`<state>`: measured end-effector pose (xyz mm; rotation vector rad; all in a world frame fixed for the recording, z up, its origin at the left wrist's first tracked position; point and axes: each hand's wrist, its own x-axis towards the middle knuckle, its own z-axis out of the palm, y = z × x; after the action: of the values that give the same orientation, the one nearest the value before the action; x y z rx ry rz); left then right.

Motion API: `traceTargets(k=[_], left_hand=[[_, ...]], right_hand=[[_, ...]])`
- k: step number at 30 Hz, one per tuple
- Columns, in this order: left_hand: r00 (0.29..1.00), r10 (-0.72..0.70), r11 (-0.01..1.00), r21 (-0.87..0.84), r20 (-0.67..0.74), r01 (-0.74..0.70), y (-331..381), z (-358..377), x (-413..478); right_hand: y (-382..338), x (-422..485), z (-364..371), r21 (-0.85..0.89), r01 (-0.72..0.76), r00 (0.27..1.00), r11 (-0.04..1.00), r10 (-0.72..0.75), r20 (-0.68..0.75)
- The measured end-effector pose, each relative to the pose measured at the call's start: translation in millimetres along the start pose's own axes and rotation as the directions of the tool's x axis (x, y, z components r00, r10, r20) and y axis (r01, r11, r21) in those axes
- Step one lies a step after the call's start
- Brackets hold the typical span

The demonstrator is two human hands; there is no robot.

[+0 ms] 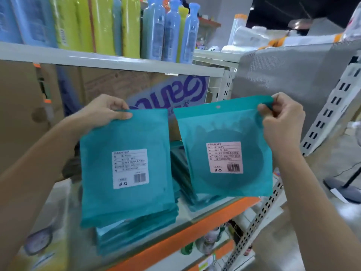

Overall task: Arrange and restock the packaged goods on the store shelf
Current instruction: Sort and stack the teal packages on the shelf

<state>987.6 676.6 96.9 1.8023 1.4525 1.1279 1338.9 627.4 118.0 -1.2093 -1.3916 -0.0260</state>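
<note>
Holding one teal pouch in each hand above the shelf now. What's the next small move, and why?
Probably lower the right pouch onto the teal stack on the shelf beneath it. The right hand pinches only its top corner, so it hangs free, while the left hand grips the left pouch, whose lower edge seems already down at the near stack.
</note>
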Motion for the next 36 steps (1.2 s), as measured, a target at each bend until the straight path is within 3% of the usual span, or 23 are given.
traceTargets(k=[10,14,16,18,21,23,25,30,33,36], left_hand=[[0.984,-0.178,0.89,0.423,-0.02,0.17,-96,38,38],[0.963,-0.264,0.841,0.474,-0.061,0.26,-101,44,34],[0.97,-0.229,0.825,0.512,-0.085,0.239,-89,47,29],[0.98,-0.173,0.883,0.426,-0.093,0.197,-64,56,21],[0.994,-0.07,0.99,0.131,0.084,0.059,-15,81,6],[0.991,0.024,0.998,-0.059,0.13,-0.016,12,105,2],[0.995,0.071,0.971,-0.232,0.067,-0.054,34,130,1],[0.968,-0.079,0.947,-0.322,-0.237,-0.001,53,168,3],[0.934,-0.202,0.919,-0.386,-0.294,0.078,56,174,1],[0.874,-0.339,0.861,-0.49,-0.348,0.139,55,173,2]], right_hand=[[37,46,28,0.178,-0.084,0.988,0.98,0.059,0.142],[45,59,41,0.257,-0.094,0.974,0.962,0.035,0.224],[51,64,48,0.318,-0.114,0.963,0.941,0.026,0.267],[57,69,54,0.371,-0.135,0.953,0.919,0.018,0.303],[66,75,64,0.429,-0.171,0.938,0.887,0.014,0.346],[70,80,69,0.479,-0.185,0.921,0.858,-0.019,0.39],[74,83,73,0.504,-0.194,0.904,0.842,-0.047,0.426],[82,87,76,0.542,-0.189,0.899,0.819,-0.077,0.431],[96,81,77,0.383,-0.05,0.896,0.922,-0.128,0.425],[109,62,71,0.365,0.122,0.829,0.923,-0.297,0.474]])
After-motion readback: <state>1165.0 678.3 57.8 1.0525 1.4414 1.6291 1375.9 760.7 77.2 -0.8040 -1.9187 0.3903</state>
